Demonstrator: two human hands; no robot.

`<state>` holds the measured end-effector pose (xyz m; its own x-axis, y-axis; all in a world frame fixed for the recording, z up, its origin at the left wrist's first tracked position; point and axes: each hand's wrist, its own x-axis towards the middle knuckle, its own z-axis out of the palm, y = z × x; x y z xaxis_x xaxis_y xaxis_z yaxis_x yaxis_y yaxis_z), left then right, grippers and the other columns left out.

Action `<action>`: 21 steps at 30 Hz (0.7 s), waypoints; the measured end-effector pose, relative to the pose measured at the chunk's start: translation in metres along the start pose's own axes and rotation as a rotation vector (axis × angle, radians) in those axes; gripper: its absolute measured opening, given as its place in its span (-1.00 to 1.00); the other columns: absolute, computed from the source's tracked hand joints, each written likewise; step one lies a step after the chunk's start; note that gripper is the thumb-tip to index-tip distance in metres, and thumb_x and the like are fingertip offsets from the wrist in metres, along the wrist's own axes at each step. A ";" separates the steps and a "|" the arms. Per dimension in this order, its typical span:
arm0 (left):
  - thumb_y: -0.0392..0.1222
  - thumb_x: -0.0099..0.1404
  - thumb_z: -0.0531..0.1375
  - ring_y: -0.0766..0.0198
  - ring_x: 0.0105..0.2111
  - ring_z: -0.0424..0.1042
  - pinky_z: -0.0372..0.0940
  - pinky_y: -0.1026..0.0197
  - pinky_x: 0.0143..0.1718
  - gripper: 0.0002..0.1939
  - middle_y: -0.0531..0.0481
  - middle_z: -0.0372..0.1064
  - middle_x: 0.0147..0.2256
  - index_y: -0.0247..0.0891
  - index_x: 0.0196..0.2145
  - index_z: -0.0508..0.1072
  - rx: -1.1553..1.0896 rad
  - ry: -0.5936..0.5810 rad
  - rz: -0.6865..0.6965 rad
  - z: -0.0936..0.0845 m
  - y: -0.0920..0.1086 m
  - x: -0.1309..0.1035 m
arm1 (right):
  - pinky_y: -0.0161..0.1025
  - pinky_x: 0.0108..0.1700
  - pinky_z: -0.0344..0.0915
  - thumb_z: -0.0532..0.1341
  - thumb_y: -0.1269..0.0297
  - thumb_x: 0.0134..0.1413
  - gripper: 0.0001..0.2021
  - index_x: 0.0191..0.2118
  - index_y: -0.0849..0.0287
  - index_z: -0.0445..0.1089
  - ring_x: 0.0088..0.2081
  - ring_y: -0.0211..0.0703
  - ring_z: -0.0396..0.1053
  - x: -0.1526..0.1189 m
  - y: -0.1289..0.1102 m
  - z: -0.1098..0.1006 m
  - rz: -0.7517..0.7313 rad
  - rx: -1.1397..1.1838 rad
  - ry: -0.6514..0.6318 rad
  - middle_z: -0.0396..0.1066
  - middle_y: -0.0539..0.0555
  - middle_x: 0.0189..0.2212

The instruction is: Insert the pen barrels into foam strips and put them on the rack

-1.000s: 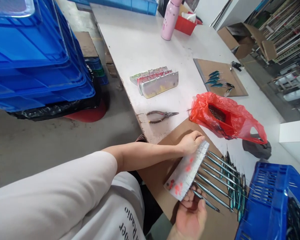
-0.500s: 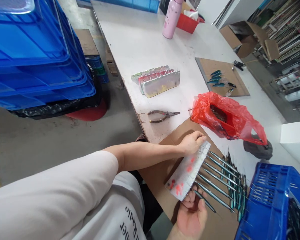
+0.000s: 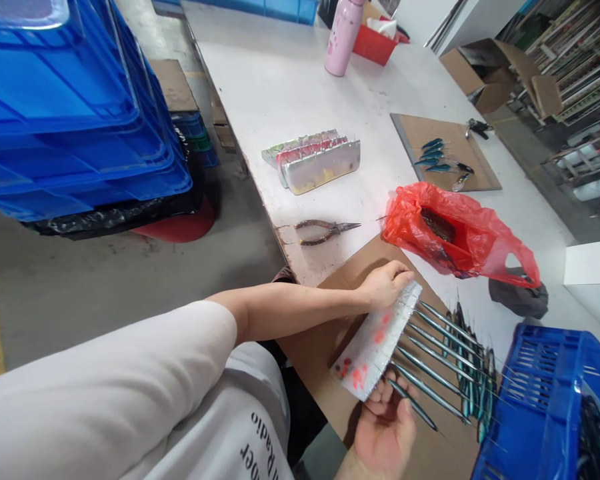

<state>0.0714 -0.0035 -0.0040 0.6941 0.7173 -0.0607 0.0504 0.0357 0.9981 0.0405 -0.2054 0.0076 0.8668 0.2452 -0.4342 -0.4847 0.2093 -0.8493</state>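
Note:
My left hand [image 3: 387, 285] is closed on the upper end of a silvery foam-like strip [image 3: 373, 340] with red paint stains. Several slender teal-and-silver fishing lures [image 3: 437, 347] stick out in a row from the strip's right edge. At its lower end, my right hand [image 3: 385, 427] is palm up with curled fingers, closed on one fishing lure [image 3: 414, 404], which lies at a steeper angle than the others. Part of those fingertips is hidden behind the strip and lure. More teal lures [image 3: 486, 393] with thin wires lie on the cardboard [image 3: 340, 293] beneath.
Pliers [image 3: 327, 231], paint-stained strips [image 3: 323, 167] and a red plastic bag [image 3: 460, 233] lie on the white table [image 3: 280, 80]. A blue crate [image 3: 535, 400] stands at lower right. Farther back are a board [image 3: 450, 143] with small lures and a pink bottle [image 3: 344, 37]. Stacked blue bins [image 3: 80, 133] stand left.
The lure in my right hand has shifted very slightly down and to the right. Both hands and the strip are otherwise almost still.

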 end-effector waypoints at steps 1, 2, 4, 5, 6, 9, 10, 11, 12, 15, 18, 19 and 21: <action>0.00 0.29 -0.10 0.30 -0.25 0.31 0.21 0.27 -0.20 -0.66 -0.01 0.33 -0.24 -0.26 -0.16 0.27 0.002 0.004 0.001 0.000 0.001 0.000 | -0.38 -0.24 0.33 0.14 0.32 -0.02 -0.90 -0.32 0.06 0.34 -0.26 -0.36 0.38 -0.001 0.000 0.000 -0.036 -0.021 0.006 0.41 -0.14 -0.34; -0.01 0.29 -0.10 0.30 -0.25 0.31 0.20 0.27 -0.20 -0.67 -0.01 0.33 -0.24 -0.26 -0.16 0.28 0.006 0.005 0.001 0.000 0.001 0.000 | -0.36 -0.22 0.33 0.15 0.32 -0.03 -0.89 -0.30 0.05 0.34 -0.25 -0.34 0.39 -0.001 0.000 -0.001 -0.080 -0.053 0.003 0.41 -0.14 -0.33; -0.02 0.29 -0.10 0.30 -0.24 0.30 0.20 0.27 -0.19 -0.67 -0.01 0.33 -0.24 -0.27 -0.17 0.28 0.014 0.003 -0.004 -0.001 0.002 -0.001 | -0.33 -0.23 0.34 0.18 0.32 -0.04 -0.85 -0.26 0.06 0.34 -0.25 -0.30 0.39 -0.001 0.000 -0.004 -0.142 -0.119 -0.015 0.42 -0.12 -0.31; -0.02 0.29 -0.10 0.30 -0.25 0.30 0.20 0.27 -0.19 -0.67 -0.01 0.33 -0.24 -0.27 -0.17 0.28 0.017 0.001 -0.005 -0.001 0.002 -0.001 | -0.33 -0.25 0.34 0.19 0.32 -0.04 -0.83 -0.25 0.08 0.34 -0.25 -0.29 0.40 0.000 0.000 -0.006 -0.146 -0.139 -0.023 0.42 -0.10 -0.30; -0.02 0.29 -0.10 0.31 -0.25 0.30 0.20 0.28 -0.19 -0.67 -0.01 0.33 -0.25 -0.27 -0.16 0.28 0.019 0.000 -0.005 -0.001 0.002 -0.001 | -0.33 -0.26 0.34 0.19 0.31 -0.05 -0.84 -0.25 0.09 0.35 -0.26 -0.29 0.40 0.001 0.000 -0.007 -0.129 -0.148 -0.033 0.42 -0.09 -0.30; -0.02 0.29 -0.10 0.31 -0.25 0.30 0.20 0.27 -0.19 -0.67 0.00 0.33 -0.25 -0.26 -0.16 0.28 0.017 0.010 0.004 0.000 0.001 0.000 | -0.37 -0.31 0.33 0.19 0.27 -0.04 -0.89 -0.33 0.10 0.38 -0.30 -0.32 0.40 0.006 -0.001 -0.008 -0.035 -0.121 -0.055 0.43 -0.08 -0.36; -0.02 0.29 -0.10 0.30 -0.25 0.30 0.21 0.27 -0.19 -0.67 0.00 0.33 -0.25 -0.27 -0.16 0.28 0.016 0.009 0.004 0.000 0.001 0.000 | -0.38 -0.33 0.33 0.18 0.26 -0.04 -0.91 -0.35 0.10 0.38 -0.31 -0.33 0.40 0.007 -0.002 -0.008 -0.010 -0.106 -0.058 0.43 -0.08 -0.38; -0.01 0.29 -0.10 0.30 -0.26 0.30 0.21 0.27 -0.19 -0.67 0.00 0.33 -0.26 -0.27 -0.17 0.28 0.016 0.006 0.003 -0.001 0.002 0.000 | -0.39 -0.35 0.33 0.18 0.26 -0.05 -0.91 -0.37 0.10 0.39 -0.33 -0.33 0.39 0.008 -0.003 -0.007 0.011 -0.097 -0.058 0.44 -0.08 -0.40; -0.01 0.29 -0.10 0.30 -0.26 0.30 0.21 0.27 -0.20 -0.67 0.00 0.33 -0.26 -0.27 -0.17 0.28 0.017 0.002 0.001 -0.001 0.002 0.000 | -0.39 -0.36 0.33 0.17 0.27 -0.05 -0.91 -0.38 0.10 0.39 -0.34 -0.33 0.39 0.008 -0.004 -0.006 0.031 -0.092 -0.059 0.44 -0.08 -0.42; -0.01 0.29 -0.10 0.31 -0.28 0.30 0.22 0.28 -0.22 -0.67 0.00 0.33 -0.27 -0.26 -0.18 0.29 0.020 -0.001 -0.005 -0.001 0.002 0.000 | -0.40 -0.38 0.33 0.16 0.28 -0.05 -0.90 -0.38 0.13 0.40 -0.36 -0.32 0.40 0.009 -0.007 -0.004 0.083 -0.095 -0.075 0.44 -0.04 -0.43; -0.02 0.29 -0.10 0.32 -0.29 0.30 0.21 0.28 -0.23 -0.68 0.00 0.33 -0.27 -0.26 -0.18 0.28 0.015 0.004 -0.001 0.000 0.001 0.001 | -0.39 -0.36 0.34 0.17 0.28 -0.06 -0.89 -0.38 0.14 0.40 -0.37 -0.32 0.40 0.010 -0.008 -0.004 0.097 -0.096 -0.079 0.44 -0.03 -0.44; -0.01 0.29 -0.10 0.32 -0.29 0.30 0.21 0.28 -0.23 -0.68 0.00 0.33 -0.27 -0.26 -0.18 0.28 0.012 0.004 0.001 0.000 0.001 0.001 | -0.38 -0.36 0.34 0.17 0.28 -0.06 -0.90 -0.38 0.13 0.40 -0.37 -0.32 0.40 0.011 -0.008 -0.005 0.098 -0.098 -0.077 0.44 -0.03 -0.44; -0.01 0.29 -0.10 0.31 -0.29 0.31 0.21 0.28 -0.25 -0.68 0.01 0.32 -0.28 -0.26 -0.19 0.28 0.009 0.010 0.007 0.001 0.001 0.001 | -0.38 -0.36 0.35 0.17 0.27 -0.05 -0.90 -0.39 0.13 0.40 -0.38 -0.32 0.40 0.012 -0.008 -0.005 0.098 -0.099 -0.073 0.44 -0.03 -0.45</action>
<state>0.0725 -0.0036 -0.0035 0.6870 0.7247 -0.0535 0.0522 0.0243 0.9983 0.0550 -0.2093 0.0077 0.8031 0.3289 -0.4969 -0.5497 0.0873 -0.8308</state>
